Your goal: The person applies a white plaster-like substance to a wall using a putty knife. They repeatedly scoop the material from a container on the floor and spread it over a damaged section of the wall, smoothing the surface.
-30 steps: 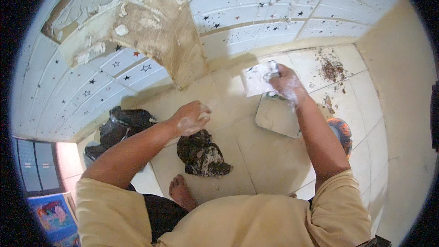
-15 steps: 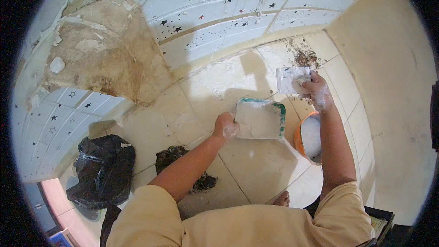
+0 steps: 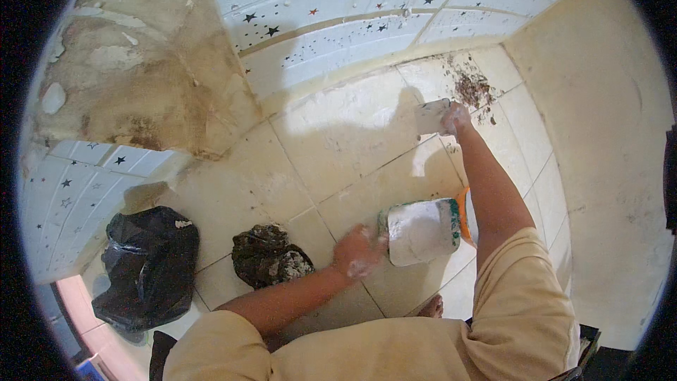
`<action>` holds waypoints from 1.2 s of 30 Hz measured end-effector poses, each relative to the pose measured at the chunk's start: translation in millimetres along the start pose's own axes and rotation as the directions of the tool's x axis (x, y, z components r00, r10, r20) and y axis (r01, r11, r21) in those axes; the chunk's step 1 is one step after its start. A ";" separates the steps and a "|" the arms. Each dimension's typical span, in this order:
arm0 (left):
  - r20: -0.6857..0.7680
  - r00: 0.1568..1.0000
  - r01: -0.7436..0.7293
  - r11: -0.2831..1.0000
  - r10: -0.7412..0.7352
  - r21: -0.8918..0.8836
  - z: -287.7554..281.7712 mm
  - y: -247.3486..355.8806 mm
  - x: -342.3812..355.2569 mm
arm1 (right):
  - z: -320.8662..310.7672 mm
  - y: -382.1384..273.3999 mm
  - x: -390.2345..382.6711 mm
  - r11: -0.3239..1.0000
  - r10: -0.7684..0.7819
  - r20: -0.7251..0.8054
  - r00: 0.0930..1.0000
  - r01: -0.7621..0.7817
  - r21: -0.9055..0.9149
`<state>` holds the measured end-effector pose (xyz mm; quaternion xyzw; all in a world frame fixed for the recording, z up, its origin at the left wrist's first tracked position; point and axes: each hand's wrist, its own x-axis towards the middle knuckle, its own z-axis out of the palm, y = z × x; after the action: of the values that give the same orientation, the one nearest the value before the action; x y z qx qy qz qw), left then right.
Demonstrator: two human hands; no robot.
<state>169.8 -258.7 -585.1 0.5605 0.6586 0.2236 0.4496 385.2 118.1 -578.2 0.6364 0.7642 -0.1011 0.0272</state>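
Observation:
My left hand (image 3: 360, 251) is closed at the left edge of a rectangular green-edged board (image 3: 423, 234), smeared with white paste and held above the floor. Farther out, my right hand (image 3: 456, 119) grips a flat, broad-bladed scraper (image 3: 431, 118), whose blade is whitish and points left. White paste coats the skin of both hands. Partly hidden by the board and my right forearm, an orange bucket (image 3: 463, 216) stands on the floor.
A black plastic bag (image 3: 147, 268) and a crumpled dark bag with pale debris (image 3: 269, 255) lie left. Brown crumbs (image 3: 472, 89) are scattered by the far wall. Star-patterned panels (image 3: 338, 28) meet a stained bare patch (image 3: 141, 77). A bare foot (image 3: 431, 307) shows near me.
The board has come nearer and rightward, overlapping the bucket, and now shows bright white paste. My right hand has shifted slightly left, the scraper tilting. The view has shifted a little.

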 end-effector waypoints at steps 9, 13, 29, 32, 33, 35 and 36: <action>-0.253 0.962 0.080 0.775 0.106 0.627 -65.3 -95.5 -4.6 | 105.7 -12.7 7.1 0.960 -0.242 -0.219 0.945 0.266 0.086; -0.227 0.966 0.066 0.731 0.124 0.679 -63.5 -97.5 0.7 | 71.9 -10.0 11.0 0.978 -0.047 -0.095 0.994 0.065 0.199; -0.189 0.982 0.152 0.687 -0.022 0.711 -60.9 -88.1 15.7 | 86.4 -48.4 -3.3 0.964 -0.244 -0.221 0.944 0.261 0.051; -0.167 0.986 0.135 0.676 -0.018 0.724 -65.0 -84.0 20.0 | 102.1 -23.6 28.2 0.937 -0.205 -0.170 0.964 0.244 0.251; -0.161 0.987 0.109 0.679 0.012 0.725 -68.1 -80.5 22.9 | 92.4 22.3 57.9 0.890 -0.164 -0.042 0.986 0.166 0.425; -0.204 0.978 0.170 0.682 -0.032 0.711 -62.3 -88.9 15.3 | 32.7 -0.7 66.3 0.806 -0.065 0.333 0.941 -0.147 0.574; -0.195 0.981 0.156 0.680 -0.020 0.717 -61.8 -89.3 17.4 | 47.1 -8.5 47.6 0.879 -0.157 0.101 0.982 0.092 0.468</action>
<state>70.3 -253.6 -631.7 0.6390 0.7554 -0.0312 0.1419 363.9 153.7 -631.3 0.5657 0.7540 -0.3245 -0.0794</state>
